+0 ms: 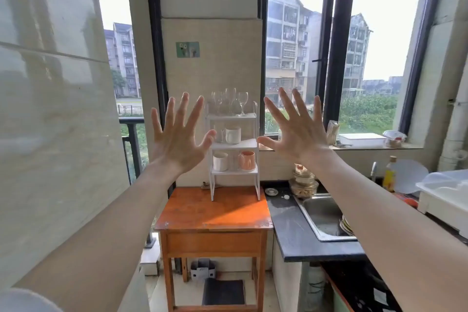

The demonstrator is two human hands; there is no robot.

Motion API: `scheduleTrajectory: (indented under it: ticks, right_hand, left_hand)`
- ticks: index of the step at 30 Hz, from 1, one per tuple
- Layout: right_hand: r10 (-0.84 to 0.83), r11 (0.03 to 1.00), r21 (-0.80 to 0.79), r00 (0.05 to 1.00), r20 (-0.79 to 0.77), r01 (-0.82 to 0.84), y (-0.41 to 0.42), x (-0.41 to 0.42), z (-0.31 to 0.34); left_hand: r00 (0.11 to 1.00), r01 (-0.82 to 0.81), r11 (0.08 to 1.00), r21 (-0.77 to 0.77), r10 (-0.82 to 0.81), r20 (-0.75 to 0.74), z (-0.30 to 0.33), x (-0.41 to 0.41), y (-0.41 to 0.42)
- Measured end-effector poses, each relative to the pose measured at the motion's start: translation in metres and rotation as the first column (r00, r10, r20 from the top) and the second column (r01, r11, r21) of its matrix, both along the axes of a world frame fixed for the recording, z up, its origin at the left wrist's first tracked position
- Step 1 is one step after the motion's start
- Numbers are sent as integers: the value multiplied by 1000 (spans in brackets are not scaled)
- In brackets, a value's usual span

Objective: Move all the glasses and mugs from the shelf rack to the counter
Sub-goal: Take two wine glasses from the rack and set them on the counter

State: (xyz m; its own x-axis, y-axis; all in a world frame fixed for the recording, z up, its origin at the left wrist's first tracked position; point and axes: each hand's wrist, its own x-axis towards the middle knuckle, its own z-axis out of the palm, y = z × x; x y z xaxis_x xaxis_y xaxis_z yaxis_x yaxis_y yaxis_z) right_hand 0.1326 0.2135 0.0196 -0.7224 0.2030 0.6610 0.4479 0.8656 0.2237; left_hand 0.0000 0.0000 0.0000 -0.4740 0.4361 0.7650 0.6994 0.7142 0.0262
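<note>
Glass stemware crowds the white shelf rack's top tier, so either empty, spread-fingered hand, left or right, could topple neighbours while reaching in.

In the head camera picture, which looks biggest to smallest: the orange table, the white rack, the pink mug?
1. Orange table, biggest.
2. White rack, standing on the table.
3. Pink mug, smallest, on the rack's bottom shelf.
All three sit close together, so nearness to the camera hardly skews this.

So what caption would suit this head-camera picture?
Both hands, left and right, spread open before a white shelf rack of glasses and mugs.
</note>
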Motion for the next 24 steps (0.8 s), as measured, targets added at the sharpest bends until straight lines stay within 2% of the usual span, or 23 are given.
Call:
scheduleTrajectory:
  ticks: [5,12,19,24]
  right_hand:
    - [2,999,39,1000,11,-2,21,-44,-26]
    - [32,999,28,999,21,-32,76,-133,-48]
    - [67,998,3,998,-20,-67,165,-229,-18]
    - [75,997,-22,997,-33,-76,215,-284,-4]
  left_hand:
    - [995,-3,1000,2,3,95,-32,-46,8]
    - [993,-12,1000,9,11,120,-51,-135,58]
    - [992,-46,999,16,44,115,-26,-233,146]
    - [996,4,1000,28,-7,85,-5,-284,206]
